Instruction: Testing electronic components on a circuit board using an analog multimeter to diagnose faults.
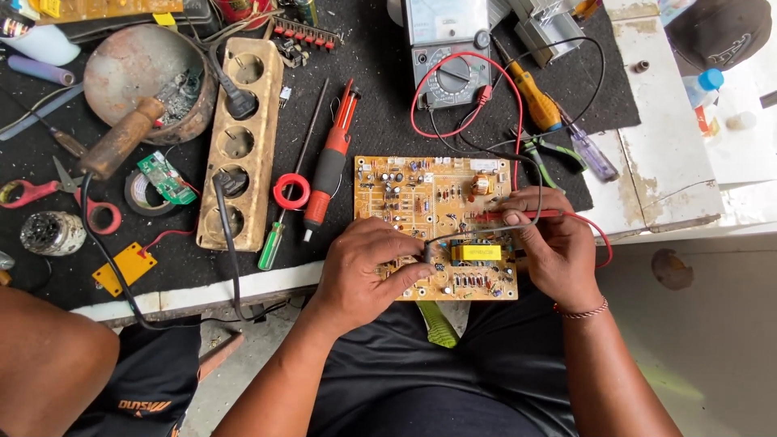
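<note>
View from above your lap and the worktop [672,162], read left to right. At far left lie red-handled scissors [48,194], a round rusted dish [137,77] with a wooden-handled tool [121,137] resting across its rim, and a small green board [166,178]. Next stands a long wooden socket strip [241,146], two black plugs seated in it, its cord dropping over the near edge of the black mat [48,267]. Just right of it lie a thin green-handled screwdriver [279,226] and a red-and-black tool [328,166], leaving a narrow bare strip of mat before the tan circuit board [429,202]. The board overhangs the worktop's near edge, its front part above your lap. Your left hand [364,271] rests on the board's lower left corner, grip closed on a black probe [426,252] whose tip touches the board beside a yellow component [476,252]. Your right hand [550,243] covers the board's right edge, grip clamped on a red probe [506,216] lying across the board. Both leads run up to an analog meter [449,61] at the back. Right of it lie a yellow-handled screwdriver [534,101] and green-handled pliers [550,154]; beyond the mat's right edge the white worktop has open room.
</note>
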